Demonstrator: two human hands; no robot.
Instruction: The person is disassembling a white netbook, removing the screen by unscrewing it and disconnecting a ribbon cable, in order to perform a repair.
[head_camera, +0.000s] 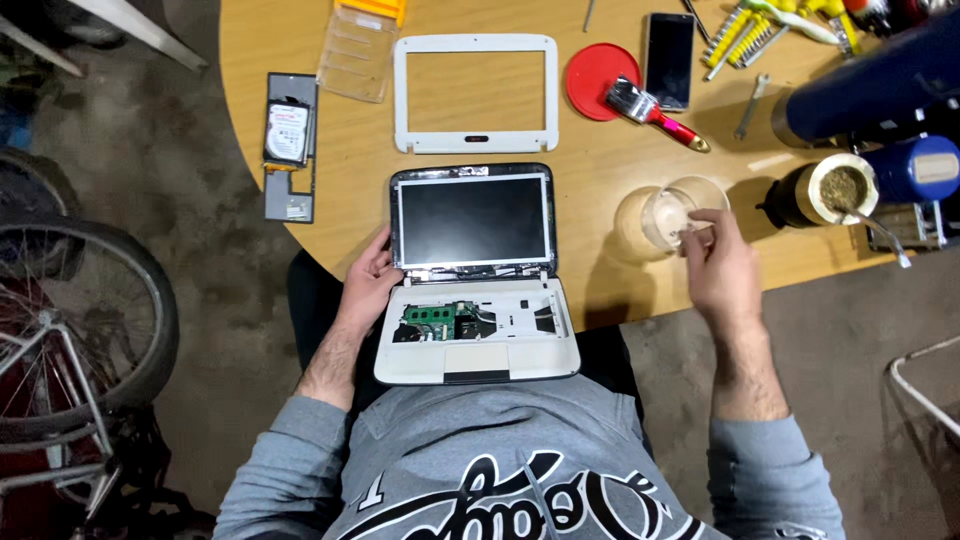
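Observation:
A small white laptop (478, 345) lies half on my lap, half on the round wooden table (590, 155), its keyboard removed and a green circuit board (430, 316) exposed. Its dark screen (473, 220) has no bezel. My left hand (368, 283) rests against the laptop's left side at the hinge. My right hand (718, 262) hovers over a clear glass jar (665, 217), fingertips pinched at its rim; whether they hold something small I cannot tell.
A white screen bezel (475, 93), hard drive on a grey cover (290, 140), clear plastic box (358, 50), red lid (598, 78), paintbrush (655, 112), phone (669, 60), wrenches (750, 100), gourd cup with straw (840, 190) and blue flask (870, 85) lie on the table. A bicycle wheel (80, 320) stands left.

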